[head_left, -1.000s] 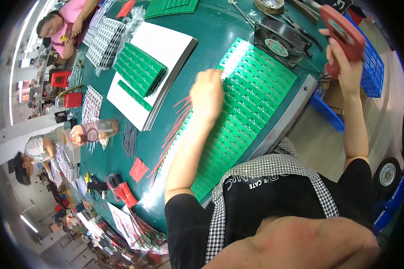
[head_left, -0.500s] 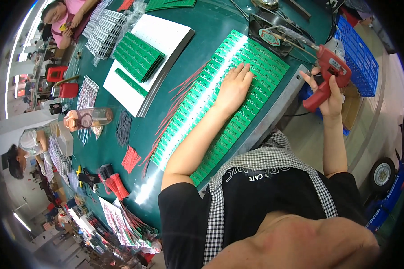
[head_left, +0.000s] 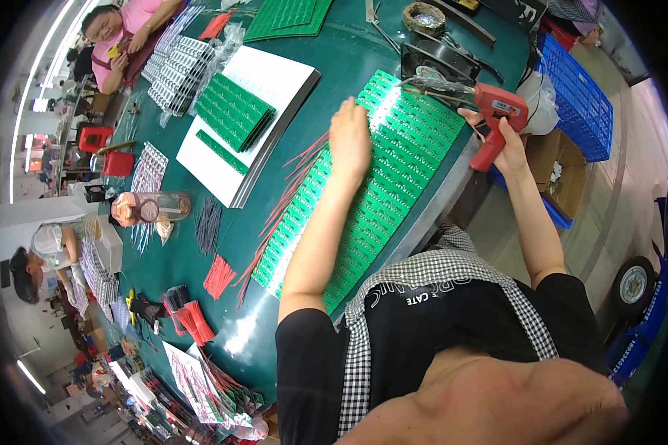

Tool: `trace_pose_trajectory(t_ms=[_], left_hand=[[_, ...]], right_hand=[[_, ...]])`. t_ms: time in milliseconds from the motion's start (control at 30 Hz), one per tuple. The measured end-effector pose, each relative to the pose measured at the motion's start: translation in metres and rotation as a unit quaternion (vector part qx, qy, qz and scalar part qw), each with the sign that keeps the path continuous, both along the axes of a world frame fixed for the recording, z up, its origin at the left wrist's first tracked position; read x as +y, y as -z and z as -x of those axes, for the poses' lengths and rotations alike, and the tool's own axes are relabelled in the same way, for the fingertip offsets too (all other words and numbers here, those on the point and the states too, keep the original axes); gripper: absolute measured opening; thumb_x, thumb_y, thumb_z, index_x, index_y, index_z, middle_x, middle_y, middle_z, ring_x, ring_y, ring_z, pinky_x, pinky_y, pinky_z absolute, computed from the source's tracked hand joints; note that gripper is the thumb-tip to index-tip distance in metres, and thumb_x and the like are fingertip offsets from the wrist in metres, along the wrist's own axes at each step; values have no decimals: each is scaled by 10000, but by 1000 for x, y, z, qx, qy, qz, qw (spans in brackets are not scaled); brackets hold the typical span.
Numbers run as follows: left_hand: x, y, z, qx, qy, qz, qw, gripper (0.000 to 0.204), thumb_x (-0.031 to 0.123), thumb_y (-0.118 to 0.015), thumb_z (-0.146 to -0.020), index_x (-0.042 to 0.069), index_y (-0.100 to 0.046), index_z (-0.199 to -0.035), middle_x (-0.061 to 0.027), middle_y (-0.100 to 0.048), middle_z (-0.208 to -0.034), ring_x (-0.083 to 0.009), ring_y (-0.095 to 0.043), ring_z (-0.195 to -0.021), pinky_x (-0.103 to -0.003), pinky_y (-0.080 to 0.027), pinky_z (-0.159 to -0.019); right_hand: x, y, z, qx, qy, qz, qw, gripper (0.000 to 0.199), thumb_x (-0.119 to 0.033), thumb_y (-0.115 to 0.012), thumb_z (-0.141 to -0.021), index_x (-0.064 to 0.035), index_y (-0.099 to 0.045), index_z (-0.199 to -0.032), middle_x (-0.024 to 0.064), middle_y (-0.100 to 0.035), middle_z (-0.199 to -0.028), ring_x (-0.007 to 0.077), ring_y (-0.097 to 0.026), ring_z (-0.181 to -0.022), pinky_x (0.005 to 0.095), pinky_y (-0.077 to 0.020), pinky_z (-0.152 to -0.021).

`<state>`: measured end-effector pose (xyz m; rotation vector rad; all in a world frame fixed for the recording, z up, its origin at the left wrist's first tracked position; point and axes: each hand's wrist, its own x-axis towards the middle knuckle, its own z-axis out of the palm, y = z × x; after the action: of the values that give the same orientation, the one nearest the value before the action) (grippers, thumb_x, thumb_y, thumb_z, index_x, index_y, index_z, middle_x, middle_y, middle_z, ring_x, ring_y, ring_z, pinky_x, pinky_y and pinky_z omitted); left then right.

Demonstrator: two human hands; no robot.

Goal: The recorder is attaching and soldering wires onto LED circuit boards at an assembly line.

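Rows of green circuit boards [head_left: 404, 167] lie side by side as a long panel along the table's near edge. Over the panel's far left edge is my left hand [head_left: 351, 144], fingers stretched out close together, with nothing visible in them. Thin red wires [head_left: 286, 194] stick out along the panel's left side, close to that hand. My right hand [head_left: 511, 152] grips the handle of a red pistol-shaped soldering gun [head_left: 501, 107]. Its metal tip points left, toward a coil of solder wire [head_left: 453, 59] in a dark holder past the panel's far end.
Left of the panel, stacked green boards [head_left: 234, 111] rest on white sheets [head_left: 274, 70]. Bundles of red wires [head_left: 219, 276] and dark wires [head_left: 208, 226] lie near a pink bottle [head_left: 152, 208]. A blue crate [head_left: 577, 96] and cardboard box [head_left: 560, 170] stand right. Co-workers sit left.
My left hand has moved left from the middle of the boards to their left edge. My right hand has brought the soldering gun left, closer to the panel's far end.
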<state>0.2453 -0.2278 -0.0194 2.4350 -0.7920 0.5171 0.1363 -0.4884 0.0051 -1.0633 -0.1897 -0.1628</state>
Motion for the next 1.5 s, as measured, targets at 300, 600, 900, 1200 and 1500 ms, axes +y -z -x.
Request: trace_pose_trajectory(t_ms=[300, 600, 900, 1200, 1500], left_hand=[[3, -2, -5, 35, 4, -23, 999, 100, 0, -463, -753, -18, -492, -847, -221, -584, -990, -343, -562, -945, -468, -407, -893], [28, 16, 3, 3, -14, -27, 1000, 78, 19, -458, -727, 2, -509, -783, -164, -573, -777, -316, -571, -735, -412, -455, -708], [31, -2, 6, -92, -36, 13, 995, 133, 81, -512, -690, 18, -547, -802, -140, -574, -882, -264, -568, -814, -362, -457, -718], [46, -49, -13, 203, -119, -25, 972, 141, 131, -539, -796, 87, -607, -911, -121, -627, -772, -315, -597, -725, -409, -458, -633], [52, -31, -37, 363, -68, 84, 926, 147, 209, -613, -726, 98, -669, -804, -76, -635, -694, -232, -619, -661, -338, -469, -623]], right_hand=[[-1, 4, 0, 43, -14, -5, 999, 593, -378, -495, -872, -30, -308, -1315, 124, -584, -1018, 357, -359, -1225, 463, -235, -1046], [8, 17, 7, 114, -66, -19, 991, 644, -401, -464, -885, 14, -253, -1330, 210, -497, -1158, 373, -321, -1244, 445, -278, -1040], [18, -20, 4, 123, -2, 9, 992, 612, -344, -490, -887, 45, -276, -1307, 207, -538, -1091, 373, -379, -1208, 432, -304, -1024], [55, -60, -19, 140, -4, 121, 983, 400, -217, -504, -880, 6, -435, -1205, 152, -595, -1019, 121, -550, -656, 220, -449, -568], [78, -58, -27, 224, 31, 290, 930, 317, -140, -654, -778, -44, -569, -1069, 10, -642, -926, 31, -494, -602, 177, -400, -506]])
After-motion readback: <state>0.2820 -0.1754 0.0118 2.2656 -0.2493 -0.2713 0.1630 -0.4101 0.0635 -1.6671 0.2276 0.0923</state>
